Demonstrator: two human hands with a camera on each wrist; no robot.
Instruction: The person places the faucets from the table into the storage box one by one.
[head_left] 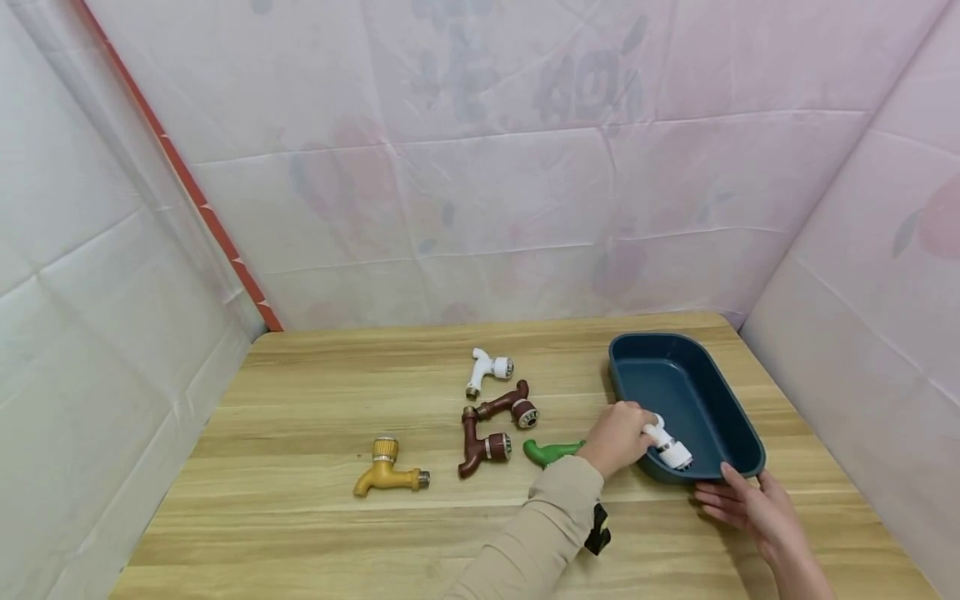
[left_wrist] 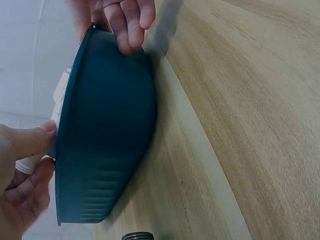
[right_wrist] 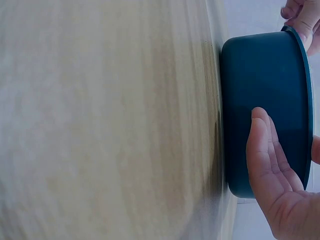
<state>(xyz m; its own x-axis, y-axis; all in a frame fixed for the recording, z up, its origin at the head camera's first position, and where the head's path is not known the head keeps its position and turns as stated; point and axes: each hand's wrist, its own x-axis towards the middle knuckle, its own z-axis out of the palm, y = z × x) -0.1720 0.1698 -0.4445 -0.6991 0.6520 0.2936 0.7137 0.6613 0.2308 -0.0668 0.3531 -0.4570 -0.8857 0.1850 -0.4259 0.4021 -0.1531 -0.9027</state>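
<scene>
My left hand reaches over the near left side of a dark blue tray, gripping a white tap inside it. In the left wrist view the thumb and fingers close around this tap, just beyond the rim. My right hand holds the tray's near right corner, thumb at the rim and fingers along the outer wall, as the right wrist view also shows. Beside the left wrist lies a green tap, partly hidden by the forearm.
Left of the tray, two dark red taps lie close together on the wooden table. Behind them is another white tap, and a yellow tap lies farther left. Pale cloth walls enclose the table's back and sides.
</scene>
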